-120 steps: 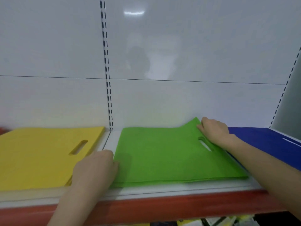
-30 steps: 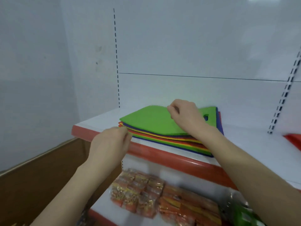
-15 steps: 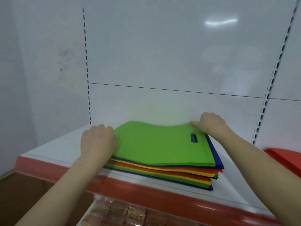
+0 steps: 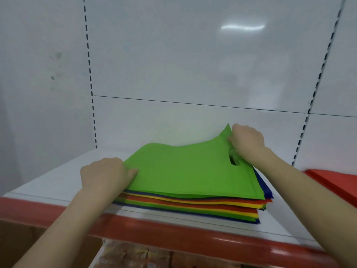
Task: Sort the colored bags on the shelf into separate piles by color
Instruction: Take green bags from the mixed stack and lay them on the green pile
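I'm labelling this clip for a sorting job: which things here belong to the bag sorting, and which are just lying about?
Part of the job:
- green bag, held by the left hand and right hand
- mixed stack under it
- red pile at the right
- shelf

Just there:
- packets on the lower shelf
- back panel

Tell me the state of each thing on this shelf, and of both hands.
stack of bags: mixed colors, unsorted, flat on the shelf.
green bag: on top of the stack, far right corner lifted.
red pile: flat, apart at the right.
left hand: grips the green bag's left edge.
right hand: pinches the green bag's raised corner.
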Demonstrator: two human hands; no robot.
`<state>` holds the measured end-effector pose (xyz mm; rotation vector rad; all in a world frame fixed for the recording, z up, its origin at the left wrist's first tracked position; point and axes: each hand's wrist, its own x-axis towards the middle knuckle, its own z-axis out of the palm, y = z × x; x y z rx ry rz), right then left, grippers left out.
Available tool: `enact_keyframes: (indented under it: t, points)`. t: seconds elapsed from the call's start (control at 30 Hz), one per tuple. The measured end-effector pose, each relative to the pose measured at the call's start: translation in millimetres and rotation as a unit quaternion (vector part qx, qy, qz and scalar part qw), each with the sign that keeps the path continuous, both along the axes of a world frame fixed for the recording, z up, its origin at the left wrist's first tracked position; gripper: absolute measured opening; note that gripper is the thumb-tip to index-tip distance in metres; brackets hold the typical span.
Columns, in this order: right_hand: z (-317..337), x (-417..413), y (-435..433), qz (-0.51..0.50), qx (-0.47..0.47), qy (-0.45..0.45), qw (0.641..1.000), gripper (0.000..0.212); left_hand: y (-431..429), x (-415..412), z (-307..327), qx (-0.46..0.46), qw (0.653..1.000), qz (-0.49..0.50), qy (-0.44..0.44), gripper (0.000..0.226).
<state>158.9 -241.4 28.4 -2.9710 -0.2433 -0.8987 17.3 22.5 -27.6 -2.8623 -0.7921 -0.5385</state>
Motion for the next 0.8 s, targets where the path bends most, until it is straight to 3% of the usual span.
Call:
enact_keyframes:
  t: [0.1, 0.17, 0.27, 0.37, 0.57, 0.8]
  points:
    - [4.5, -14.0, 6.6, 0.037, 0.095, -0.018, 0.995, 0.026, 14.8, -18.0, 3.3, -0.019, 0.999, -0.016, -0.029, 0.051]
    - [6.6, -25.0, 11.1, 0.071, 0.184, -0.015, 0.980, 0.029, 26.5, -31.6, 0.2, -0.036, 0.994, -0.035, -0.096, 0.041]
    - [6.8, -45.3, 14.4, 0.106, 0.281, -0.034, 0.953, 0.028, 36.8, -50.3, -9.0, -0.095, 0.967, -0.085, -0.220, 0.030]
    - [0.6, -71.4, 8.5, 0.105, 0.338, -0.070, 0.933, 0.027, 36.0, -64.0, -15.5, -0.132, 0.941, -0.146, -0.276, 0.026]
    - [-13.1, -124.4, -47.3, 0.034, 0.378, -0.107, 0.919, 0.028, -1.7, -70.1, -15.2, -0.179, 0.899, -0.252, -0.310, 0.023]
    - [-19.6, -186.4, -168.2, -0.058, 0.376, -0.154, 0.912, 0.026, -108.0, -69.7, -19.9, -0.166, 0.828, -0.392, -0.366, 0.035]
